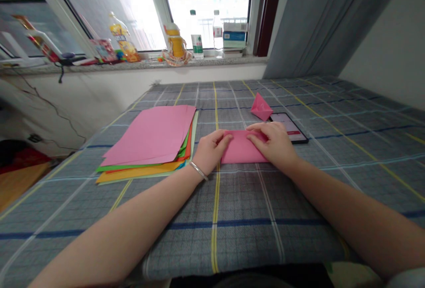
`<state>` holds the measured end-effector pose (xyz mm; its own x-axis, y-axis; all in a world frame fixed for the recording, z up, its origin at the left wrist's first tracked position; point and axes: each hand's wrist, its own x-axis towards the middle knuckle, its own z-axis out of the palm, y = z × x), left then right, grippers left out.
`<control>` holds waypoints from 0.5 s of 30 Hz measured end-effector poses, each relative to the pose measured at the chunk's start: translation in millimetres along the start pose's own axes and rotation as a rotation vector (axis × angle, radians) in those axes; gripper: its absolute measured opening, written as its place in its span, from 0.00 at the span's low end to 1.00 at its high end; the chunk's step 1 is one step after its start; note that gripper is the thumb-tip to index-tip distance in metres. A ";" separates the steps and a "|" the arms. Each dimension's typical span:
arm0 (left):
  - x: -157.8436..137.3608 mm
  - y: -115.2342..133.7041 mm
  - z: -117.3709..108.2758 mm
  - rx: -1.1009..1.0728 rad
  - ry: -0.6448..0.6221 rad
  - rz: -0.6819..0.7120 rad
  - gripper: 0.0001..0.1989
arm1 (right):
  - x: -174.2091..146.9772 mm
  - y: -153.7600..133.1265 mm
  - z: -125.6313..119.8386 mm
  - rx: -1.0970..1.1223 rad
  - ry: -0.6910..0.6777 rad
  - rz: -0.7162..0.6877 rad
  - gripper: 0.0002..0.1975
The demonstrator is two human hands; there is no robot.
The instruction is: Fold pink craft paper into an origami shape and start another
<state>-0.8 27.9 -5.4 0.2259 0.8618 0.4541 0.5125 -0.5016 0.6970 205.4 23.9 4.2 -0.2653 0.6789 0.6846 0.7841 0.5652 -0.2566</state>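
Plaid cloth (pixel 245 204) lies under a folded pink paper (pixel 241 151); left hand (pixel 211 147) and right hand (pixel 272 144) pinch its far edge, thumbs and fingers nearly closed, seemingly keeping it aligned. Left of that paper sits a coloured stack (pixel 149 133); beyond its right end, a phone (pixel 288 125), likely kept visible.

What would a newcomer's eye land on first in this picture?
Probably the pink paper on the checked cloth, with the left hand and right hand touching it from either side. Next is the stack of coloured sheets to its left, pink on top. Past the right hand, a small folded pink shape stands by a phone.
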 end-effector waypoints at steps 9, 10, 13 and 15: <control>5.2 -6.9 -2.1 -0.062 0.075 -0.098 0.16 | 3.7 14.1 1.5 0.230 -0.027 0.296 0.08; 5.3 -7.5 -1.9 -0.072 0.080 -0.095 0.17 | 3.8 15.6 3.4 0.275 -0.016 0.342 0.08; 3.9 -7.2 -1.0 -0.099 0.086 -0.066 0.19 | 3.9 17.7 9.5 0.384 0.008 0.429 0.09; 2.0 -5.8 -0.4 -0.100 0.078 -0.052 0.21 | 3.8 17.4 12.4 0.427 0.025 0.463 0.10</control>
<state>-3.7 32.5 -8.3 0.1344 0.8802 0.4551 0.4357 -0.4650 0.7707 211.1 42.1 -6.1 0.0652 0.8896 0.4520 0.5203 0.3562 -0.7762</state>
